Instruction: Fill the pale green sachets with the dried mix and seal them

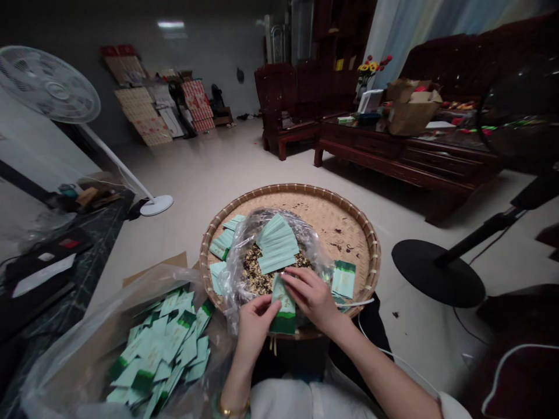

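Between my hands is a light green sachet with a dark green lower end. My left hand pinches its left edge with thumb and fingers. My right hand has its fingers closed at the sachet's upper right corner. Just beyond lies an open clear plastic bag of dried loose tea-like mix, with a fanned stack of green sachets on top. The bag sits in a round woven bamboo tray. More green sachets lie at the tray's right, others at its left side.
At the lower left, a big clear bag holds many filled sachets. A white cable crosses the tray's right front rim. A white fan stands at left, a black fan base at right. Behind is a dark wooden table.
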Motion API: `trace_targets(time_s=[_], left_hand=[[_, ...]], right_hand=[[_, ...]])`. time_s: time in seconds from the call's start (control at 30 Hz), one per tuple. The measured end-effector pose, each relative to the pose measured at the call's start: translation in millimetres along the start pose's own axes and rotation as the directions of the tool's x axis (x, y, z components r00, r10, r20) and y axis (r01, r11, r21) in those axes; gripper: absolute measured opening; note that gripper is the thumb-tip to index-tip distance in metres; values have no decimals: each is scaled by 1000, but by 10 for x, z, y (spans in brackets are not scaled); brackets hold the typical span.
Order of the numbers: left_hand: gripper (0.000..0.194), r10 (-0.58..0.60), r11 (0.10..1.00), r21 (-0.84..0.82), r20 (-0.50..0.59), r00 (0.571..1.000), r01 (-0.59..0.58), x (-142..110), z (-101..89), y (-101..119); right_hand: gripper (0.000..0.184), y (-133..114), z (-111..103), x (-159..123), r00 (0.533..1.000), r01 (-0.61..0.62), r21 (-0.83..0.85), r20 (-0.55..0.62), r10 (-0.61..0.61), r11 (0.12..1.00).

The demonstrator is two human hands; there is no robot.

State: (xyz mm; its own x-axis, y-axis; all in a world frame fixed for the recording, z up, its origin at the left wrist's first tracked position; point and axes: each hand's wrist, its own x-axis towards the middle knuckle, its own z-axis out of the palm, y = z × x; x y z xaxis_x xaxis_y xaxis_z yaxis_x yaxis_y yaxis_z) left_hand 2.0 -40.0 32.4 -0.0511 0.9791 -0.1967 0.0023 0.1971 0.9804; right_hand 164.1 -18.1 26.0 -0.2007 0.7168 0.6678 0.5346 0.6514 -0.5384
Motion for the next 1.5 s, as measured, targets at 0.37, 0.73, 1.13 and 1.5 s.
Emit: trace_targets(time_s=[0.37,0.73,1.13,1.5], left_hand=[[21,77,995,76,-131,988,-67,39,-62,-36],[26,147,986,87,-41,988,-143,-15,10,-77],[30,577,685,501,71,814,-529,18,-139,-75],[56,622,297,651,423,659,-698,49,39,-88]], right_hand=[[13,-24,-235,64,980,-187,160,102,172,969],[20,-144,-86,-100,775,-623,356,403,487,696],[44,-19,-182,-107,682,-713,379,570,458,590],[45,-54,-125,-105,736,-634,312,526,427,708]])
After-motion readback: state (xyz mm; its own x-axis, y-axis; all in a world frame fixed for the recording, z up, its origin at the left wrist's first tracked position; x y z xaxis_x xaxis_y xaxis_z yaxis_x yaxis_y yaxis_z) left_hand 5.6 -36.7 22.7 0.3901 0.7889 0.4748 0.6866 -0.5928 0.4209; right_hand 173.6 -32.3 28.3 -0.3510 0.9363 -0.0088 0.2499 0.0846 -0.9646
